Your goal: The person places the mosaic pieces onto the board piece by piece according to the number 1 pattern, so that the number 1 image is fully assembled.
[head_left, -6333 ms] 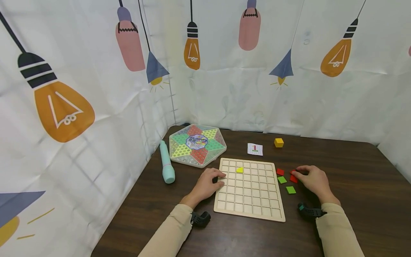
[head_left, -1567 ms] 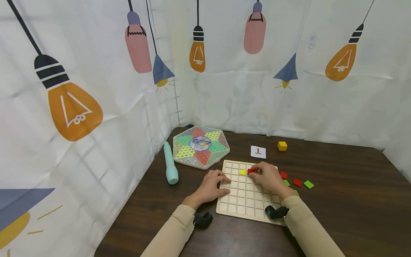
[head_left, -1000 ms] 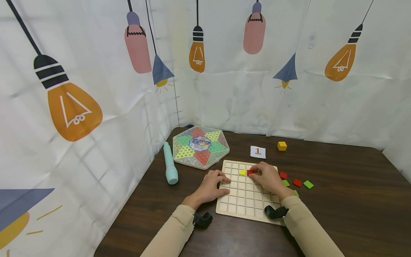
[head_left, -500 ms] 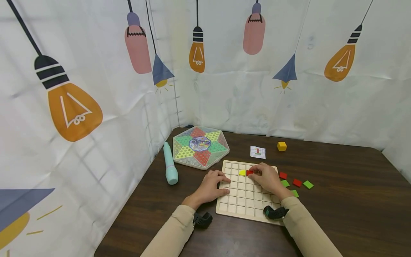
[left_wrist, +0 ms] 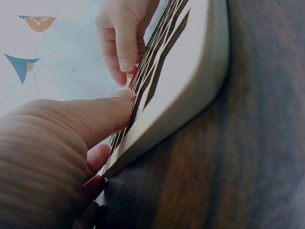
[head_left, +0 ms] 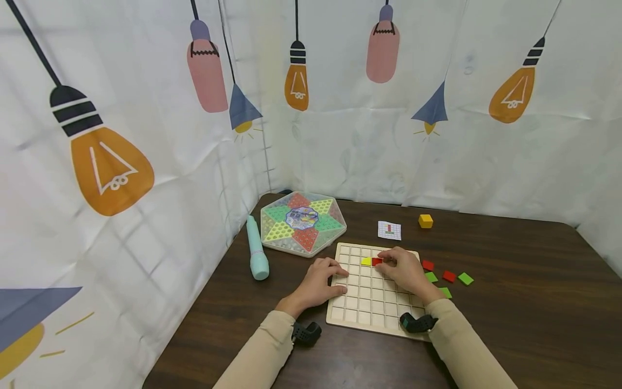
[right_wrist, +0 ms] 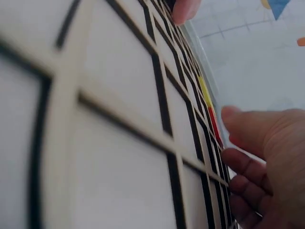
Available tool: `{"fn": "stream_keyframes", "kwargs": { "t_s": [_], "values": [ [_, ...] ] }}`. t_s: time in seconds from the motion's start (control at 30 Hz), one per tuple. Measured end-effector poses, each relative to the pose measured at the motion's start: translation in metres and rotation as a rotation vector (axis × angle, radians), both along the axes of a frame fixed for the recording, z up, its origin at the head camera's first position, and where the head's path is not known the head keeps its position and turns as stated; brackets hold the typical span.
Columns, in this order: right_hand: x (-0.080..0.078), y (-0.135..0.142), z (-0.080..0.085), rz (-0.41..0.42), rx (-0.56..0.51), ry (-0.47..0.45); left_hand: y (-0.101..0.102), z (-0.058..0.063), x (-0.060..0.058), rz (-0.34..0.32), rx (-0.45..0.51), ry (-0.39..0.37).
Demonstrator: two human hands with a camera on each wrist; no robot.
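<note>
A pale wooden grid board (head_left: 364, 302) lies on the dark table. My left hand (head_left: 318, 281) rests at its left edge; in the left wrist view the thumb (left_wrist: 112, 109) lies on the grid, with the other fingers at the board's side. Near the board's far edge, my right hand (head_left: 405, 270) holds a red tile (head_left: 376, 262) between thumb and fingertips, low over a cell. Directly left of it sits a yellow tile (head_left: 366, 261). In the right wrist view, the red tile (right_wrist: 214, 125) appears level with the grid beside the fingertips.
Right of the board lie loose red tiles (head_left: 449, 276) and green tiles (head_left: 465, 279). Behind it are a printed pattern card (head_left: 390, 230) and a yellow cube (head_left: 425, 221). A hexagonal Chinese checkers box (head_left: 303, 224) and a turquoise cylindrical object (head_left: 257, 248) are at left.
From the loose tiles at right, my right hand has come left over the board with a red tile, beside the yellow one. During the last second both hands have barely moved.
</note>
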State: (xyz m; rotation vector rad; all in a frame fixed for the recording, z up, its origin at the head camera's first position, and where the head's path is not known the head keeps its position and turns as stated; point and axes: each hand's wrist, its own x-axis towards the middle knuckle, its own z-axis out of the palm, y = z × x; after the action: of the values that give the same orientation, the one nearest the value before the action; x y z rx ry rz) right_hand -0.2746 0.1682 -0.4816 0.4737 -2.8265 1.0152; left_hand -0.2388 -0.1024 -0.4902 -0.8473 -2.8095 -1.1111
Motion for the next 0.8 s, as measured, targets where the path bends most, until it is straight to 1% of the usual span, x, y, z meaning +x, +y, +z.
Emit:
{"fn": "stream_keyframes", "kwargs": {
  "t_s": [0.13,0.3,0.57,0.8],
  "values": [
    [0.004,0.003,0.004,0.018,-0.035,-0.028,-0.002,-0.003,0.000,0.002,0.009,-0.005],
    [0.012,0.015,0.007,0.013,-0.072,-0.039,-0.003,-0.004,0.000,0.008,0.014,-0.008],
    [0.018,0.038,0.019,-0.050,-0.108,-0.031,-0.001,-0.008,-0.002,0.029,0.013,0.011],
    [0.019,0.060,0.024,-0.079,-0.091,-0.011,0.000,-0.003,-0.003,0.030,0.018,0.012]
  ]
}}
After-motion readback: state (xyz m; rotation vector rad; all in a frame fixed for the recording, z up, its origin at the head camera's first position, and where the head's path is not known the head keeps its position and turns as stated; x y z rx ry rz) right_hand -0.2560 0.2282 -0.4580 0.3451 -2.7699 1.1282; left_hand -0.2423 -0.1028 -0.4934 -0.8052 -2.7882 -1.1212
